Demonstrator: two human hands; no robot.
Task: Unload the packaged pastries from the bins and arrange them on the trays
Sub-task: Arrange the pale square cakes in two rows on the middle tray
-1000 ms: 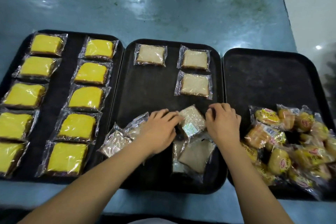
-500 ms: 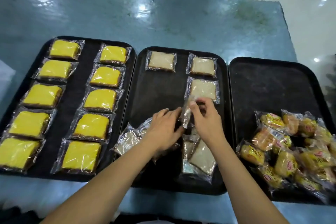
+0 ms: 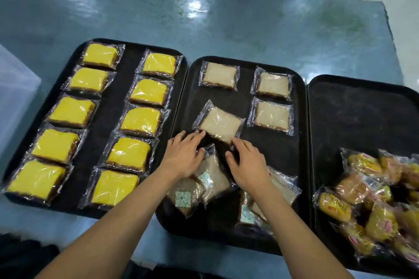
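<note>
Three black trays side by side on blue table (image 3: 249, 18).

Left tray (image 3: 118, 106): ten yellow cakes (image 3: 145, 120) in two neat rows.

Middle tray (image 3: 278, 165): three pale cakes (image 3: 272, 115) near far edge. Fourth pale cake (image 3: 220, 124) lies crooked mid-tray. Left hand (image 3: 183, 156) and right hand (image 3: 247, 163) touch its near edge with fingertips, fingers loose, not wrapped round it. Loose pile of pale packs (image 3: 210, 179) under hands near front edge.

Right tray (image 3: 362, 115): heap of small orange buns (image 3: 362, 190) at near right corner.

Clear-wrapped pale cake slice (image 3: 219, 125) lies askew on the middle black tray (image 3: 294, 165).
</note>
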